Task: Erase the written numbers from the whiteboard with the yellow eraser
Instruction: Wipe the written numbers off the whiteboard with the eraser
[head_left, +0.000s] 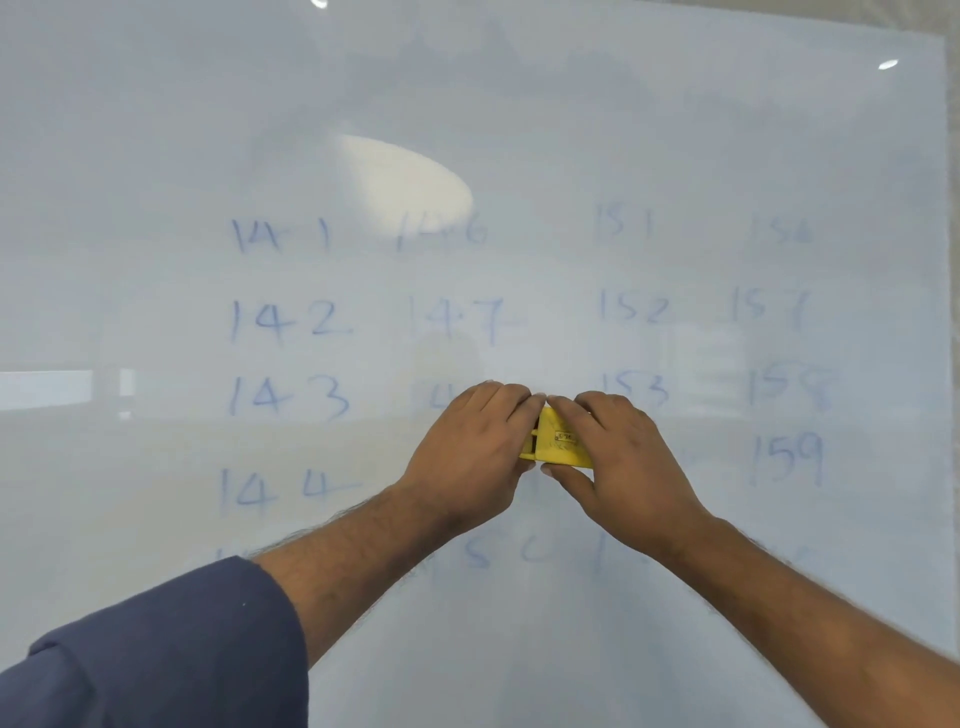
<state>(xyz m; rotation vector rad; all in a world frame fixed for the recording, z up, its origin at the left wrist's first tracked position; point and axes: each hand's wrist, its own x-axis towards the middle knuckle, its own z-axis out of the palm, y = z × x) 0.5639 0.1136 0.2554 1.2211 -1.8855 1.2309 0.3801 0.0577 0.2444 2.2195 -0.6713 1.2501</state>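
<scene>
Eraser (558, 441), frame centre, against whiteboard (156, 130): looks light, rigid; best gripped at its ends. Left hand (470, 447) and right hand (621, 457) fingers curled, pinching it.

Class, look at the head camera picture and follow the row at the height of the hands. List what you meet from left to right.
Written number 143 → left hand → yellow eraser → right hand → written number 158, all on the whiteboard.
</scene>
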